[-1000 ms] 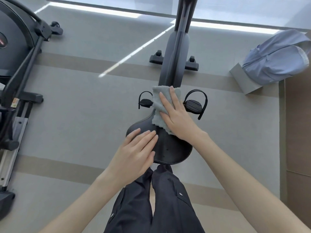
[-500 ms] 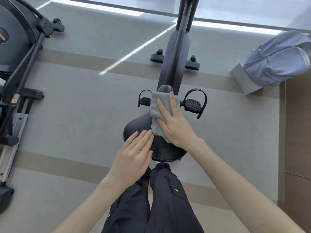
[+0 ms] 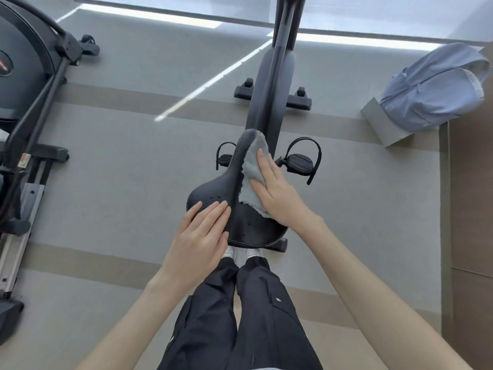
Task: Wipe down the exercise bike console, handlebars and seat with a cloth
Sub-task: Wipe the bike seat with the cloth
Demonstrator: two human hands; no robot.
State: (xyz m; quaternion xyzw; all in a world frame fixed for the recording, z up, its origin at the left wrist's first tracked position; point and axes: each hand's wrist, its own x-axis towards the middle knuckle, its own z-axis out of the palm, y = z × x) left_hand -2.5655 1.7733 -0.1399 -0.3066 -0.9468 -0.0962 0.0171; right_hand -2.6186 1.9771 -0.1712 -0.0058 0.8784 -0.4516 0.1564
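A person standing behind a dark-framed exercise bike [image 3: 274, 84] wipes its black padded saddle-shaped seat [image 3: 213, 190] with a pale grey fluffy cloth [image 3: 253, 166]. The right hand [image 3: 277, 193] lies flat on the cloth, fingers straight, and presses it along the seat's right edge from the nose back to the middle; it grips nothing. The left hand [image 3: 202, 231], also flat with straight fingers and holding nothing, rests on the seat's rear left corner, apparently to steady it. The cloth appears to drape over the right edge, above a black strapped pedal [image 3: 300, 161]. Pinned only by an open palm, it could slip off that edge and drop to the floor if a stroke runs too far outward, and the narrow nose gives it little support. The console and handlebars are out of view.
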